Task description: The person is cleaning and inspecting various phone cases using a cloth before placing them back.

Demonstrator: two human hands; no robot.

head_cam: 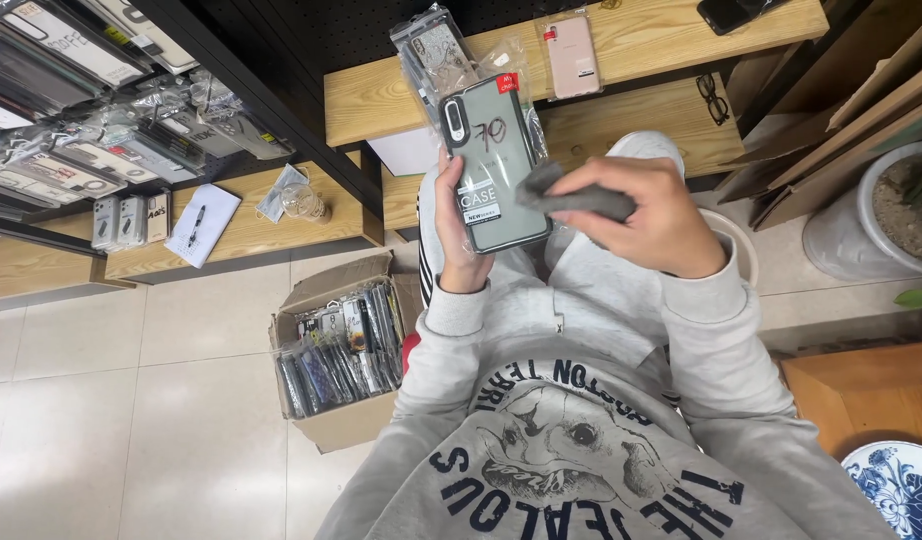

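Holding the packaged grey phone case (493, 165) upright in our left hand (459, 228), fingers wrapped round its lower edge, we pinch a grey cloth (579, 198) in our right hand (653, 215), touching the case's right side above our lap.

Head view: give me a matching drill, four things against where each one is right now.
Things:
1. grey cloth
2. packaged phone case
3. cardboard box
4. eyeglasses

Places:
A. on the floor, full of packaged cases
B. on the lower wooden shelf
C. in the right hand
D. in the left hand

Pairs: 1-C, 2-D, 3-A, 4-B
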